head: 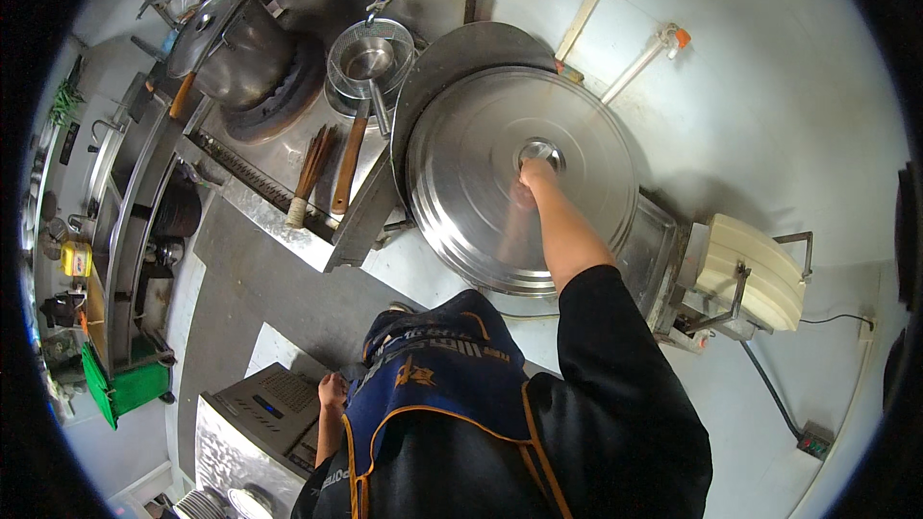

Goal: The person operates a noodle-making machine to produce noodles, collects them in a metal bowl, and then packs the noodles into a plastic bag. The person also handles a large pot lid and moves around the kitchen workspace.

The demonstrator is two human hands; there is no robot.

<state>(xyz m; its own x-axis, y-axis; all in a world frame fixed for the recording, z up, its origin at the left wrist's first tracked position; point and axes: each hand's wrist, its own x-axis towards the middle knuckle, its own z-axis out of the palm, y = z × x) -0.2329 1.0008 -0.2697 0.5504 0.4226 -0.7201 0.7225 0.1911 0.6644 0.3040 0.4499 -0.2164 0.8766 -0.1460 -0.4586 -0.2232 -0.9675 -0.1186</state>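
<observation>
My right hand (537, 174) is closed on the knob at the centre of a large round stainless-steel lid (461, 216). The lid looks level, and what lies under it is hidden. A curved metal guard (425, 104) stands around its far left side. Low at my left side, next to my blue apron (440, 375), is my left hand (333, 391). Its fingers are small in view and curled, with something dark beside them; whether it holds anything is unclear. The closest thing to it is a grey box-like appliance (270, 404) with a small blue display.
Left of the lid, a steel range (285, 151) carries a lidded pot (249, 61), a mesh strainer (400, 50), a steel ladle (368, 58) and a bamboo wok brush (310, 180). A cream-coloured machine cover (753, 270) stands at right. A green bin (137, 389) sits at far left.
</observation>
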